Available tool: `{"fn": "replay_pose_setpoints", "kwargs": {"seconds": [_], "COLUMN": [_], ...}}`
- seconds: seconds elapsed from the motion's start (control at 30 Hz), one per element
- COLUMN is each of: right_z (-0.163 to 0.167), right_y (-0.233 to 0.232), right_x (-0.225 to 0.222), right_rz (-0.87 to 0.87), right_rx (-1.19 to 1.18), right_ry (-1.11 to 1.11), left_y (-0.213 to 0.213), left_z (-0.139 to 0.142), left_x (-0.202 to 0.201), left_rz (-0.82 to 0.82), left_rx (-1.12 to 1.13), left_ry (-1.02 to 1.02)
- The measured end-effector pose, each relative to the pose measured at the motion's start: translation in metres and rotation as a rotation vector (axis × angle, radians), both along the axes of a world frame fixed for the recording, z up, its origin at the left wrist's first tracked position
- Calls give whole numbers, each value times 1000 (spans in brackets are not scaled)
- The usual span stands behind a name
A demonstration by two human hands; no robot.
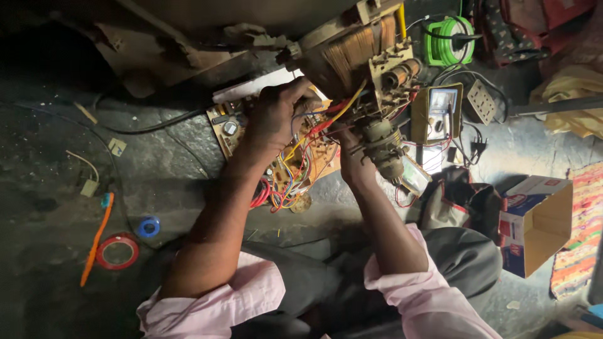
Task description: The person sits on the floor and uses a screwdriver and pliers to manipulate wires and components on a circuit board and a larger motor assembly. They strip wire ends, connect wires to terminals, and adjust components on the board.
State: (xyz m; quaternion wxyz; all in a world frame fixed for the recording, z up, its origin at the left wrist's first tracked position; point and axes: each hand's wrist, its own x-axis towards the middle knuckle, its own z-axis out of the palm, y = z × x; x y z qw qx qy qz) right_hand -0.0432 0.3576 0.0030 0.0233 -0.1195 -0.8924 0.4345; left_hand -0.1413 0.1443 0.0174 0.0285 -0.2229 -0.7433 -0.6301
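Dark stone floor (56, 263) everywhere, dimly lit, and we're sitting on it with our knees up and pink sleeves rolled back. Starting far left: an orange toothbrush (95, 240) lies on the floor, with a red tape roll (117, 252) just beside it and a smaller blue tape roll (149, 226) a bit further right.

Moving in, our left hand (274, 116) sits on top of the brown circuit board (276, 154), which lies flat on the floor in the middle of the scene. Fingers are curled down and bunched at the far edge of the board, right against the big transformer; whether they're actually pinching anything, we can't tell. A mess of coloured wires (295, 169) runs from the board up to that copper-wound transformer (352, 59), which stands tilted just past the board.

Our right hand (353, 157) is up under the transformer assembly, fingers wrapped around its lower metal part, so that's a grip.

Further right there's a yellow multimeter (438, 113), a green extension cord reel (447, 41) at the far side, and an open cardboard box (535, 223) near our right knee.
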Motion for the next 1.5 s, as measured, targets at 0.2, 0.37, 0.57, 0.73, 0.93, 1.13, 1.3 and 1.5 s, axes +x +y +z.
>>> {"fn": "replay_pose_setpoints", "kwargs": {"seconds": [0.2, 0.37, 0.57, 0.73, 0.93, 1.13, 1.3, 1.5], "right_z": [-5, -28, -40, -36, -34, -39, -32, -30], "right_y": [1, 7, 22, 19, 17, 22, 20, 15], "right_x": [-21, -30, -32, -35, -38, -43, -43, -41], "right_rz": [316, 91, 401, 425, 347, 385, 360, 168], "right_rx": [398, -232, 500, 518, 459, 482, 288, -322], "right_ry": [98, 114, 202, 209, 159, 137, 54, 61], "left_y": [4, 11, 33, 21, 16, 16, 16, 6], "left_z": [-2, -21, -31, -32, -29, -28, -19, -1], "left_x": [1, 4, -2, 5, -3, -3, -3, -2], "left_rz": [63, 87, -119, -41, -116, -80, -162, -62], "left_rx": [-49, -167, 1068, 163, 27, 75, 199, 46], "left_ry": [20, 125, -1008, -141, -166, -107, -275, -67]}}
